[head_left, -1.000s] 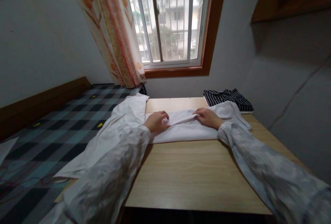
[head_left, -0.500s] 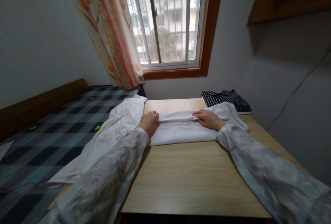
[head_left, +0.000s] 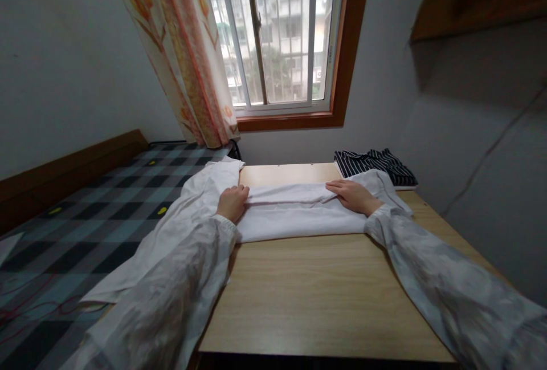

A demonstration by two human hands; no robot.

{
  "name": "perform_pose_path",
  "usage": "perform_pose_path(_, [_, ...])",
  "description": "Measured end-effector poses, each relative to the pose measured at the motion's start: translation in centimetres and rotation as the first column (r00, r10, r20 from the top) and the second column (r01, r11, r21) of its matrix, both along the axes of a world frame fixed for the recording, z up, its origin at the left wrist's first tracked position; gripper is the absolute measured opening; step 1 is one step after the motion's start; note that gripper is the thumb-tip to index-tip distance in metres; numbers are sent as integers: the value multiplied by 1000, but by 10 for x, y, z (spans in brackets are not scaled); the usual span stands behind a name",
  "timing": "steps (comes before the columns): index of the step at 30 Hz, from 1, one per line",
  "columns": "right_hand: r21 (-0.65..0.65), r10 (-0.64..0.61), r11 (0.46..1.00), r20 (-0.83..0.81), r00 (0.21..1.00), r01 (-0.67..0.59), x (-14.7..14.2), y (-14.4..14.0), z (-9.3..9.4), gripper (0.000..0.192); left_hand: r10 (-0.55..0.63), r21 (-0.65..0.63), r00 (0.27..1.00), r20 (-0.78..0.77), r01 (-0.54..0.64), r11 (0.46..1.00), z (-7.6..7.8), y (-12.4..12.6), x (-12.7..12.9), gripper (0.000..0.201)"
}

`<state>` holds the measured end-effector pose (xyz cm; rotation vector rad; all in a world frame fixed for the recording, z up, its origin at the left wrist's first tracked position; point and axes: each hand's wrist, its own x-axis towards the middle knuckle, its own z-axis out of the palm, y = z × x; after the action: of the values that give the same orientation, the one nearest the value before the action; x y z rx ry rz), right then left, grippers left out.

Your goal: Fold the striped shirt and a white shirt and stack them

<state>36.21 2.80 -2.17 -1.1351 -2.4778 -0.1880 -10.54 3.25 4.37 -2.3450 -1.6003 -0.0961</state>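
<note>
Pale wood fills the lower middle of the frame: the table (head_left: pixel 325 296), bare and lit from the window, its near edge cut off by the bottom border. Both my sleeves run up across it from the lower corners, and they hide my wrists and forearms entirely.

Just above centre lies the white garment (head_left: pixel 294 219), folded into a long band across the table. My left hand (head_left: pixel 232 203) sits at its left end, fingers curled together and closed on the folded edge; the fingertips are tucked under the cloth, so I cannot tell how much they grip. My right hand (head_left: pixel 354 195) lies on the right end, fingers together and stretched flat, pressing the top fold down. The garment's left part spills off the table toward the left of the frame, over the checked bedcover (head_left: pixel 85 216), and where it ends is hidden behind my left sleeve.

Beyond my right hand, right of centre, a dark striped cloth (head_left: pixel 376 163) lies at the table's far edge; whether it touches the white one is hard to make out. Higher up hang the patterned curtain (head_left: pixel 188 56) and the window (head_left: pixel 277 33), both cut off by the top.
</note>
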Motion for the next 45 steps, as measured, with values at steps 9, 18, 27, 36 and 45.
perform_pose_path(9, [-38,-46,998,13,999,46,20,6,-8,66,-3,-85,997,74,9,996,-1,8,-2,25])
perform_pose_path(18, [-77,-44,996,-136,990,34,18,-30,26,58,-215,-186,939,268,270,945,26,-12,-13,26])
perform_pose_path(27, [-353,-53,935,-254,966,-42,-22,-76,28,23,-116,-438,840,530,389,811,1,-13,-17,43])
perform_pose_path(36, [-472,-95,880,-287,953,-54,-25,-71,27,29,-6,-412,808,589,307,858,4,-16,-19,40])
perform_pose_path(45, [-416,-125,909,-325,938,-23,-28,-61,26,31,-40,-247,776,630,249,936,0,-19,-19,35])
